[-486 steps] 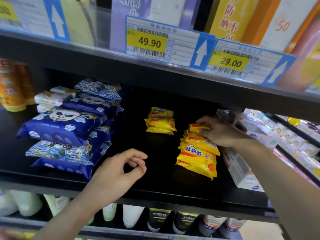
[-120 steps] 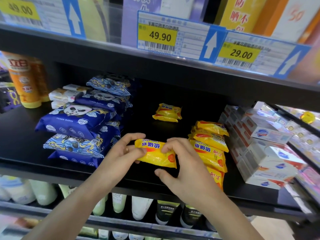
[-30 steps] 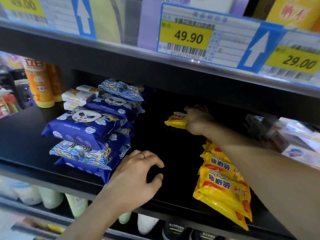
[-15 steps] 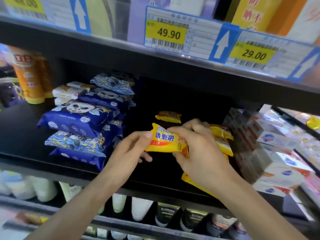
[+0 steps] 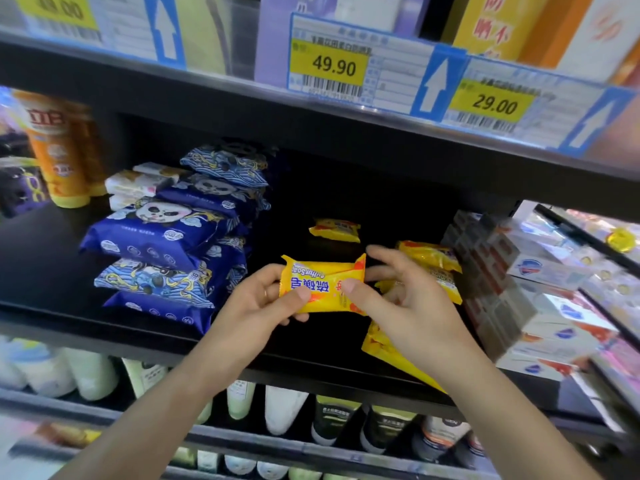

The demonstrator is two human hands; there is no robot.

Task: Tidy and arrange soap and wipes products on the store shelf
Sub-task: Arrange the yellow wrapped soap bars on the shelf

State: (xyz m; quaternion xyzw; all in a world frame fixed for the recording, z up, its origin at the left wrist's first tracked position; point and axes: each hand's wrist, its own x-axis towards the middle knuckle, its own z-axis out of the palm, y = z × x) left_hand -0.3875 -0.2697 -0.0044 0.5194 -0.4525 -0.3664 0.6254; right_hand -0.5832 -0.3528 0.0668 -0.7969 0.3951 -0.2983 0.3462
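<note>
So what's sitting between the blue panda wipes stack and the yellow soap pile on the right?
In the head view, only the soap bar held by the left hand and right hand; the shelf below looks bare.

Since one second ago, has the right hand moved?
Yes. The right hand came forward from the lone back soap and now holds a soap pack.

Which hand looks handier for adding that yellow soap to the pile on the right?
Probably the right hand: it pinches the soap and sits directly before the yellow pile.
</note>
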